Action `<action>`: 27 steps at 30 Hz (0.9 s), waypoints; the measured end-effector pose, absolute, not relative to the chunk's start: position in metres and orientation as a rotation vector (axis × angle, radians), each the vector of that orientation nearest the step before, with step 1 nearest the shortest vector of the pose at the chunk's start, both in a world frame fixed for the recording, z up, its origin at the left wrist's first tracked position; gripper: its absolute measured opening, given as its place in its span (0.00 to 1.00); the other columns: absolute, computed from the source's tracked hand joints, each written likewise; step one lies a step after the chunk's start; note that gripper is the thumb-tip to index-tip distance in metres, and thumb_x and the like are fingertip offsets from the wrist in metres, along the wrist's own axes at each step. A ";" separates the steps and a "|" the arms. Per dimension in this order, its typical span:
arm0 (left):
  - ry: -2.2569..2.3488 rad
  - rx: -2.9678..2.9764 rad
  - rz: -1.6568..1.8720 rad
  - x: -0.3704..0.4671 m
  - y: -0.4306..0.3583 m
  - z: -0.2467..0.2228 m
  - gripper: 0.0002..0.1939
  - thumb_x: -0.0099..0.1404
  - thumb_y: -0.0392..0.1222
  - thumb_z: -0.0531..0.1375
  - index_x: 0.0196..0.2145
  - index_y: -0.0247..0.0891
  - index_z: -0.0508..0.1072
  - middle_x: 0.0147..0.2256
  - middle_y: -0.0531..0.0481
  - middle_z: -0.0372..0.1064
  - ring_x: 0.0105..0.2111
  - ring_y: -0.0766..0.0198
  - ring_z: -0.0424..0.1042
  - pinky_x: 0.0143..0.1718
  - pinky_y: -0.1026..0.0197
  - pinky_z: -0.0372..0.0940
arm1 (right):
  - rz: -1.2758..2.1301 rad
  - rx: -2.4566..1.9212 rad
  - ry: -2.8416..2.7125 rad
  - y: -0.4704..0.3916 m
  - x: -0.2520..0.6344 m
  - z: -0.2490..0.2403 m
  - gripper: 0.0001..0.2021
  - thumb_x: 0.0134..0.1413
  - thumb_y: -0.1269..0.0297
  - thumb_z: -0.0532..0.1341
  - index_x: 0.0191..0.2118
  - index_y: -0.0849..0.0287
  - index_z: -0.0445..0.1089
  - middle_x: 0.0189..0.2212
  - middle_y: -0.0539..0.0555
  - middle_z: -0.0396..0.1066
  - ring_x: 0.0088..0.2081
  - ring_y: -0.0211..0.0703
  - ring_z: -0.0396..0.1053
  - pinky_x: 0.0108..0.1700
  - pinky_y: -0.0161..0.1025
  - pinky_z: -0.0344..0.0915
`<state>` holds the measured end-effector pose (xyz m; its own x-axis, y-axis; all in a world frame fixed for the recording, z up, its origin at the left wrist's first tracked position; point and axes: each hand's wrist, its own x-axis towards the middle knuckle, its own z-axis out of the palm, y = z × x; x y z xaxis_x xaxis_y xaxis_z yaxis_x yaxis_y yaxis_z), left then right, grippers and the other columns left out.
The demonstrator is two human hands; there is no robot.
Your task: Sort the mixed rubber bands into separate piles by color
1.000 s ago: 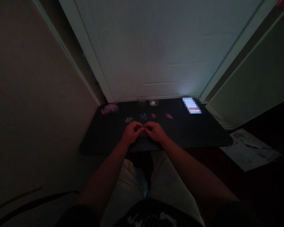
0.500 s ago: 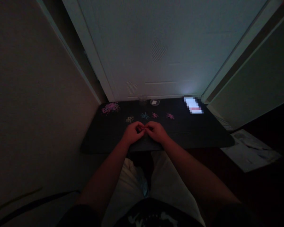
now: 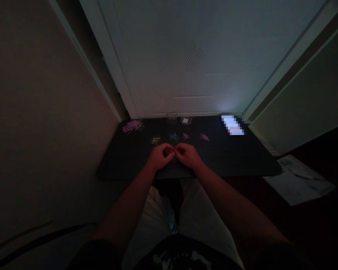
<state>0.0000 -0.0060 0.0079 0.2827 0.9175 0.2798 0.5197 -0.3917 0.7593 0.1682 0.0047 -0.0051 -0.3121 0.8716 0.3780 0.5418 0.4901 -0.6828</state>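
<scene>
My left hand (image 3: 160, 155) and my right hand (image 3: 188, 154) meet over the dark table (image 3: 228, 157), fingertips pinched together. Whatever they hold between them is too small and dim to make out. Just beyond the fingers lie small piles of thin, short pieces: a pale yellowish pile (image 3: 155, 140), a blue pile (image 3: 173, 136), a pink pile (image 3: 185, 136) and a pinkish-purple pile (image 3: 204, 137). A larger pink and purple heap (image 3: 133, 126) rests at the table's far left corner.
Along the back edge stand a clear round container (image 3: 171, 115) and a shallow round dish (image 3: 186, 120) with a white square in it. A lit phone (image 3: 232, 125) lies at the back right. A white panel (image 3: 163, 60) with heart patterns rises behind the table.
The view has shifted slightly, so the table's things sit a little further right. Both hands stay together at the fingertips, with only slight finger movement.
</scene>
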 end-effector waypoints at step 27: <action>1.382 2.143 1.039 -0.001 -0.003 0.005 0.07 0.58 0.40 0.58 0.33 0.37 0.73 0.29 0.51 0.69 0.29 0.67 0.67 0.31 0.64 0.63 | 0.542 -1.166 -1.977 0.003 0.168 -0.003 0.03 0.46 0.70 0.56 0.28 0.59 0.68 0.23 0.48 0.66 0.25 0.35 0.62 0.29 0.32 0.56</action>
<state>-0.0006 -0.0027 0.0046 0.2405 0.8949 0.3760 0.6096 -0.4407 0.6589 0.1675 0.0028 -0.0034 -0.2913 0.8705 0.3968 0.5463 0.4918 -0.6780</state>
